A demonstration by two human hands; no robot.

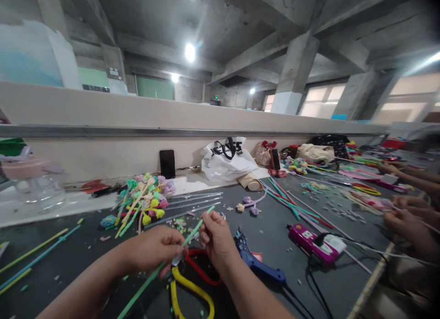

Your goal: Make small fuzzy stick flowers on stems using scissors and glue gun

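Where a dark table [275, 218] is covered with craft bits, a white bag [227, 161] is set at the far middle. Colored flowers [146, 197] are bunched far left. A hand tool [187, 278], red and yellow handled, is laid near, below the hands. To the right, a blue glue gun [256, 261] is seen. At near middle, a green stem [142, 288] is held slanted: gripped in the left hand's [154, 248] curled fingers, pinched near its far tip by the right hand's [216, 239]. Small clippings [180, 225] are scattered beyond.
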